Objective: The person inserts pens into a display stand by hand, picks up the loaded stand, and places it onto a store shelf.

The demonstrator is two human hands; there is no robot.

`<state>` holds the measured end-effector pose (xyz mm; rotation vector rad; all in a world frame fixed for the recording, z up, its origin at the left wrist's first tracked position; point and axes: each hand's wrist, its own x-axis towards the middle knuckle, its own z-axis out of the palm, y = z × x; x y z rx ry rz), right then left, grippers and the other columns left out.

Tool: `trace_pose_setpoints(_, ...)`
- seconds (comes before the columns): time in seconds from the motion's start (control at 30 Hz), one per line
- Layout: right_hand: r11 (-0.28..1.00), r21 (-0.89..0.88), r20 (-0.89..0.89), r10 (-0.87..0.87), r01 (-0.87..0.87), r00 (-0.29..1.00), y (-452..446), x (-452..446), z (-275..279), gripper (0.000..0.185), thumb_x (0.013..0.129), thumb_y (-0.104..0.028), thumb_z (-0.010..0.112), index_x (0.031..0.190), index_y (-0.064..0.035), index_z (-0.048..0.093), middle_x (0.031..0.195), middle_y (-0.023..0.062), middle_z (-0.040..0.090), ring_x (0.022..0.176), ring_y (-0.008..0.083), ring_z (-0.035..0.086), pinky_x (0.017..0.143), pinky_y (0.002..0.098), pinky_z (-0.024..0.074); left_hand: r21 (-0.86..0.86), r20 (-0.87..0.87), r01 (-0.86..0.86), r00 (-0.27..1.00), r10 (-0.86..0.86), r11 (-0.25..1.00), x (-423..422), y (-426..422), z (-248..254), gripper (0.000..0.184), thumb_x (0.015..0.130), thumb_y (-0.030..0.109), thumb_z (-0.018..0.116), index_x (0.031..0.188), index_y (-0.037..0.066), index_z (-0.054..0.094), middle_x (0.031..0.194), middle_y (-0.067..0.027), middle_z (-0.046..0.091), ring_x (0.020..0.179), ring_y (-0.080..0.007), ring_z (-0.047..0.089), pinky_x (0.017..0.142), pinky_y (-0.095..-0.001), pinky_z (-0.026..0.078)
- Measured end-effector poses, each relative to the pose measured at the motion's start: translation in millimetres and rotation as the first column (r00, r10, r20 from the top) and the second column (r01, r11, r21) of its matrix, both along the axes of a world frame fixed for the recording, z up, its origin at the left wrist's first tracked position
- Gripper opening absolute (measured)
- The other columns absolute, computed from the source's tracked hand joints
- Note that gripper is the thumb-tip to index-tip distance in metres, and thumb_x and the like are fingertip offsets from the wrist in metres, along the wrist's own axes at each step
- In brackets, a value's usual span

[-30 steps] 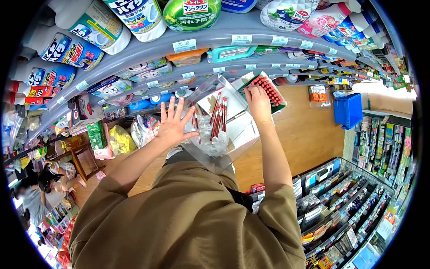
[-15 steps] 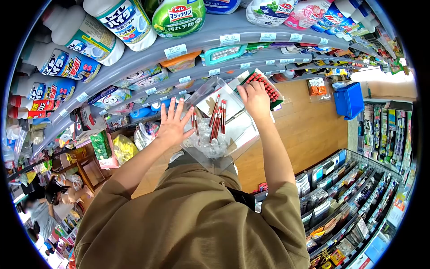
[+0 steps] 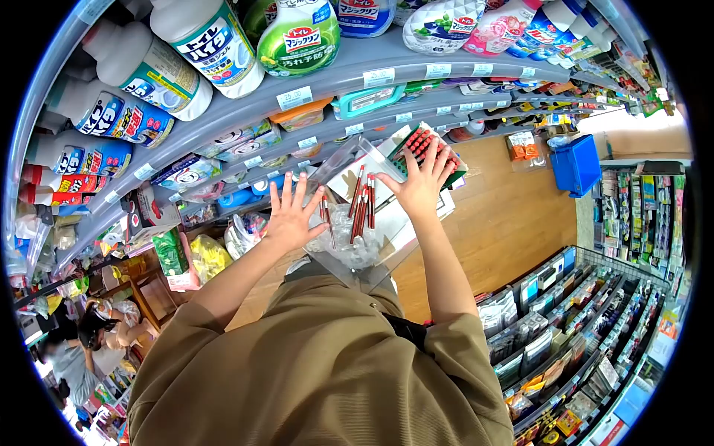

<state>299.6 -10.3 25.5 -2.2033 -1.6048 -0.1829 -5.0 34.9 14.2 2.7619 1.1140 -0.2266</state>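
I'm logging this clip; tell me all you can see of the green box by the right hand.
The box is dark green, open at the top and packed with rows of round red ends pointing up towards the camera. Its material is hard to make out. It sits at a slant in the picture, to the right of the loose pens. The fingers of the spread right hand cover part of it; whether they touch it cannot be told from this view.
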Motion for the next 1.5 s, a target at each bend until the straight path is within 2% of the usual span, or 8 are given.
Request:
trace_pose_setpoints(0.37,0.997,-0.083,-0.081,-0.014,0.008,0.997,18,11,10,0.075,0.073,-0.078,0.071,0.099,-0.0082,0.08,0.162,0.0306,0.027,0.15,0.0549,0.02,0.115,0.0745,0.0137,0.009,0.101,-0.003,0.995,0.002,1.0,-3,-1,-4,0.091,0.087,0.074,0.058,0.161,0.026,0.032,0.167,-0.025,0.015,0.153,-0.0527,0.007,0.117,-0.0736,0.004)
trace_pose_setpoints(0.43,0.997,-0.073,-0.05,0.008,-0.012,0.999,17,9,14,0.078,0.073,-0.078,0.071,0.106,-0.0079,0.078,0.162,0.0307,0.027,0.15,0.0547,0.02,0.114,0.075,0.014,0.007,0.1,-0.02,0.995,0.019,1.0,-3,-2,-3,0.091,0.088,0.073,0.058,0.161,0.026,0.032,0.168,-0.0247,0.015,0.153,-0.0527,0.006,0.117,-0.0735,0.004)
trace_pose_setpoints(0.57,0.966,0.055,0.112,0.246,-0.253,0.963,10,-19,20,0.073,0.082,-0.06,0.075,0.129,-0.0056,0.063,0.149,0.0234,0.046,0.14,0.0478,0.038,0.113,0.0646,0.0296,-0.021,0.079,-0.024,0.997,0.025,0.999,-3,-1,-1,0.09,0.088,0.071,0.058,0.161,0.025,0.031,0.168,-0.0238,0.014,0.153,-0.0527,0.007,0.117,-0.0727,0.002)
trace_pose_setpoints(0.6,0.936,0.072,0.03,0.344,-0.345,0.938,6,-27,10,0.059,0.087,-0.045,0.076,0.128,-0.0043,0.062,0.126,0.0186,0.059,0.122,0.0414,0.054,0.104,0.0539,0.0445,-0.024,0.082,-0.015,0.996,0.017,1.0,-3,-2,-1,0.09,0.089,0.072,0.057,0.161,0.025,0.032,0.168,-0.0253,0.014,0.153,-0.053,0.005,0.117,-0.0727,0.002)
trace_pose_setpoints(0.67,0.923,-0.184,-0.073,0.331,-0.339,0.941,-4,-45,-27,0.044,0.095,-0.029,0.068,0.13,-0.0045,0.06,0.106,0.0155,0.067,0.095,0.0341,0.065,0.081,0.0432,0.0561,-0.027,0.094,-0.005,0.996,0.008,1.0,-3,-1,-1,0.09,0.089,0.073,0.056,0.162,0.025,0.031,0.168,-0.0262,0.013,0.153,-0.0533,0.003,0.117,-0.0725,0.001)
trace_pose_setpoints(0.83,0.771,-0.62,-0.259,-0.024,-0.147,0.966,4,-50,-80,0.043,0.097,-0.012,0.053,0.14,-0.0046,0.053,0.115,0.0225,0.067,0.102,0.0401,0.068,0.085,0.0477,0.0573,-0.022,0.056,-0.012,0.998,0.013,1.0,-3,-1,-2,0.091,0.09,0.075,0.053,0.162,0.026,0.028,0.168,-0.0245,0.012,0.153,-0.0531,0.004,0.118,-0.0726,0.001)
trace_pose_setpoints(1.23,0.811,-0.581,-0.291,-0.138,-0.06,0.947,13,-41,-95,0.026,0.092,-0.017,0.064,0.108,0.0031,0.06,0.106,0.0257,0.069,0.099,0.0426,0.07,0.088,0.0487,0.0564,-0.012,0.025,-0.026,0.999,0.027,1.0,0,-5,0,0.089,0.09,0.074,0.053,0.161,0.026,0.031,0.169,-0.0209,0.011,0.154,-0.0506,0.006,0.117,-0.0731,0.003)
trace_pose_setpoints(1.5,0.988,-0.133,-0.435,0.017,-0.084,0.9,-15,-15,26,0.017,0.086,-0.008,0.072,0.092,-0.0007,0.059,0.089,0.0199,0.068,0.083,0.0405,0.067,0.073,0.0498,0.0526,-0.005,0.066,-0.02,0.998,0.021,1.0,1,-4,0,0.094,0.086,0.074,0.059,0.161,0.025,0.032,0.167,-0.0258,0.015,0.153,-0.053,0.007,0.116,-0.0744,0.005)
